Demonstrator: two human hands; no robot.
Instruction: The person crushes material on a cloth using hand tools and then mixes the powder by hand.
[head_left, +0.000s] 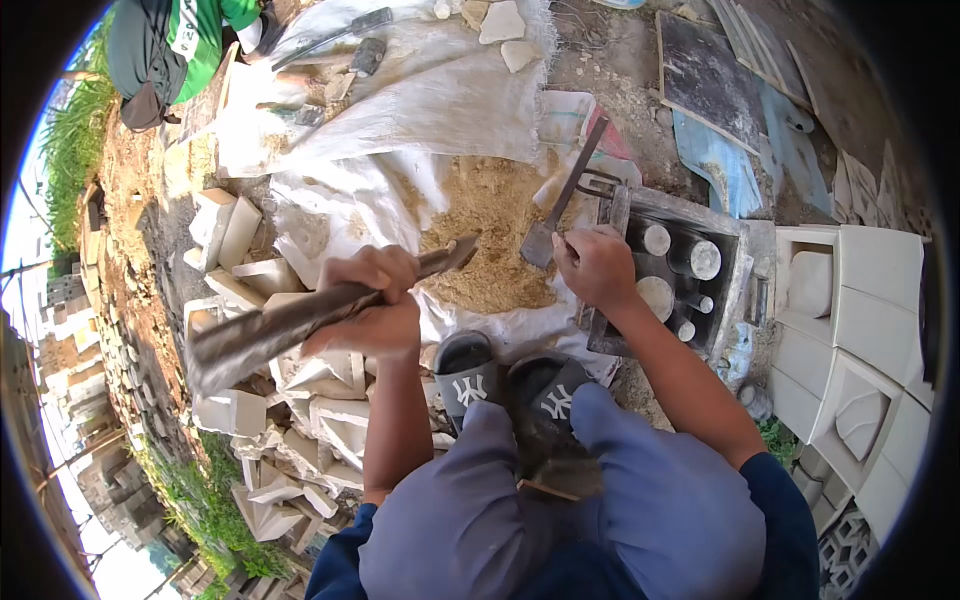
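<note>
Over white woven sacking (440,120), clenches a long dark-brown bar (280,325) slanting toward 2 o'clock in the left hand (385,325), and curls the nearer right hand (597,268), unclear whether gripping, beside a grey metal-bladed tool (570,190) at its 10 o'clock, angled toward 1.

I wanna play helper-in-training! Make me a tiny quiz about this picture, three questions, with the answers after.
1. Pick one: which hand is wrapped around the blurry dark bar?
A) right
B) left
C) neither

2. True or false: the box is to the right of the sandy heap.

3. Count: how many slippers can you see?

Key:
1. B, the left hand.
2. True.
3. Two.
</note>
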